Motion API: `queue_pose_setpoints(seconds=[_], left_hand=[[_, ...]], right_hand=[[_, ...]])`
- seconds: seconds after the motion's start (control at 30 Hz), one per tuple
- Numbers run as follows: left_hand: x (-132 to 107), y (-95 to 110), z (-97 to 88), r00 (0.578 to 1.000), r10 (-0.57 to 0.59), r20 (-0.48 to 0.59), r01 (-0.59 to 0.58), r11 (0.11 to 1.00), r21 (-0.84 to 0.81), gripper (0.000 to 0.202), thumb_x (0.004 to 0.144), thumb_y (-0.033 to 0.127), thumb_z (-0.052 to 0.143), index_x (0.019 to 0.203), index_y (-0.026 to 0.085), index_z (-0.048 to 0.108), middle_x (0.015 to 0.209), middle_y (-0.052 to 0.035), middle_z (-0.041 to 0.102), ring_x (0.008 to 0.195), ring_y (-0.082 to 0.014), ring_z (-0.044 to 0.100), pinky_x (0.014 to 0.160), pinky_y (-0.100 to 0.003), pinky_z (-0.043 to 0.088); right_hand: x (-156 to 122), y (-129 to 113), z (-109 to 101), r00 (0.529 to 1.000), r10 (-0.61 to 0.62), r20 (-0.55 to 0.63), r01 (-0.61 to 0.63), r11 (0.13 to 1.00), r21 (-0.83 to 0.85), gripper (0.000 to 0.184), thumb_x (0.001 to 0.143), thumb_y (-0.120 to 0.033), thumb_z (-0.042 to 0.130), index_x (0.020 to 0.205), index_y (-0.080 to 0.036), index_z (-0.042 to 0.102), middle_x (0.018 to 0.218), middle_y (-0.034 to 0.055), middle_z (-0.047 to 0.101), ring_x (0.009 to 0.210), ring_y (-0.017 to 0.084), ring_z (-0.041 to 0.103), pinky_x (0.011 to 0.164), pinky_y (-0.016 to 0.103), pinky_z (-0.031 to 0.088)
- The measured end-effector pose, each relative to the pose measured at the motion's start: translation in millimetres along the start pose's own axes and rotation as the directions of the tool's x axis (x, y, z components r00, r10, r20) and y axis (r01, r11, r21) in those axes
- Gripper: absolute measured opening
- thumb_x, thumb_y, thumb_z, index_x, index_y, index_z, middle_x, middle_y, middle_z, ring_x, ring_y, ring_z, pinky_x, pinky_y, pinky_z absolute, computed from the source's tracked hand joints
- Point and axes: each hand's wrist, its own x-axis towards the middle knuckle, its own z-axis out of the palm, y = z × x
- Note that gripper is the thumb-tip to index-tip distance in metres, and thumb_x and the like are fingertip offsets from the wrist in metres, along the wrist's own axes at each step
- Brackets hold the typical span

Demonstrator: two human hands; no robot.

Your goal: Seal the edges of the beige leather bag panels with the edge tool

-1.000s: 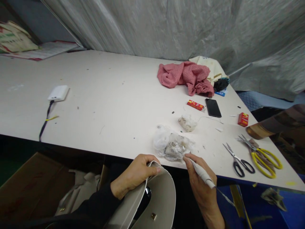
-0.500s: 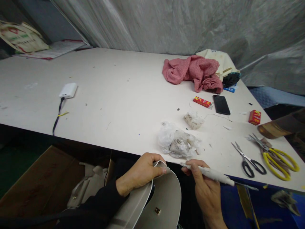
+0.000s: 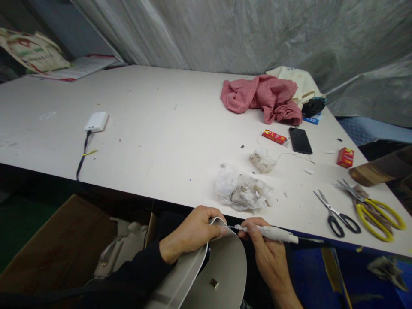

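My left hand (image 3: 196, 231) pinches the upper edge of a light beige bag (image 3: 225, 266), thumb on one side and fingers behind. The bag's curved flap carries a small gold-coloured metal fitting (image 3: 214, 283). In my right hand (image 3: 267, 253) is a slim tool with a white wrapped handle (image 3: 277, 234), gripped between thumb and fingers. Its thin metal tip reaches the bag's edge beside my left thumb; whether it pierces the edge I cannot tell. Just beyond, on the table, lies a crumpled clear plastic bag around a whitish, dark-speckled lump (image 3: 246, 193).
A smaller wrapped lump (image 3: 262, 161), black-handled scissors (image 3: 336, 214), yellow-handled scissors (image 3: 375, 210), a phone (image 3: 300, 140) and red boxes (image 3: 345, 157) lie on the table (image 3: 154, 124). Farther back is a pink cloth (image 3: 257, 96). A white device (image 3: 96, 122) trails a cable. Below stands a cardboard box (image 3: 61, 249) holding beige pieces.
My right hand has moved left with the tool, bringing its tip from a short distance away to the bag's edge. My left hand keeps its hold on the bag.
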Motion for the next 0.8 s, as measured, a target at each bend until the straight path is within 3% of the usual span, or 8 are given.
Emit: queue_pose_setpoints(seconds=[0.27, 0.57, 0.67, 0.8], left_hand=[[0, -2, 0.0, 0.997, -0.054, 0.047, 0.059, 0.992, -0.114, 0.018, 0.063, 0.029, 0.074, 0.073, 0.014, 0.071, 0.061, 0.0026, 0.058, 0.059, -0.0131, 0.045, 0.058, -0.025, 0.032], [0, -13, 2.2, 0.994, -0.054, 0.092, 0.072, 0.976, -0.206, 0.019, 0.059, 0.025, 0.076, 0.073, 0.014, 0.072, 0.060, 0.0033, 0.058, 0.058, -0.0121, 0.045, 0.057, -0.025, 0.032], [-3, -11, 2.6, 0.994, -0.062, 0.092, 0.084, 0.963, -0.254, 0.018, 0.057, 0.026, 0.077, 0.070, 0.015, 0.071, 0.057, 0.0037, 0.059, 0.055, -0.0114, 0.044, 0.056, -0.025, 0.032], [-12, -5, 2.7, 0.996, -0.056, 0.073, 0.075, 0.954, -0.291, 0.015, 0.055, 0.025, 0.077, 0.065, 0.015, 0.071, 0.057, 0.0021, 0.062, 0.054, -0.0116, 0.047, 0.056, -0.025, 0.033]], right_hand=[[18, -5, -10, 0.970, -0.088, 0.226, 0.086, 0.996, 0.018, 0.035, 0.107, -0.043, 0.051, 0.086, -0.022, 0.069, 0.074, -0.0011, 0.068, 0.074, 0.016, 0.065, 0.074, 0.025, 0.048], [26, -10, -1, 0.945, -0.096, 0.313, 0.071, 0.993, 0.093, 0.037, 0.107, -0.045, 0.052, 0.085, -0.021, 0.069, 0.073, 0.0000, 0.065, 0.072, 0.016, 0.063, 0.070, 0.026, 0.047], [21, -9, 0, 0.956, -0.115, 0.268, 0.084, 0.989, 0.124, 0.037, 0.106, -0.045, 0.054, 0.082, -0.021, 0.069, 0.071, 0.0004, 0.064, 0.070, 0.016, 0.062, 0.069, 0.027, 0.047], [9, -5, 0, 0.992, -0.128, 0.019, 0.120, 0.966, 0.230, 0.031, 0.106, -0.042, 0.057, 0.088, -0.021, 0.071, 0.074, 0.0012, 0.066, 0.073, 0.017, 0.063, 0.071, 0.029, 0.050]])
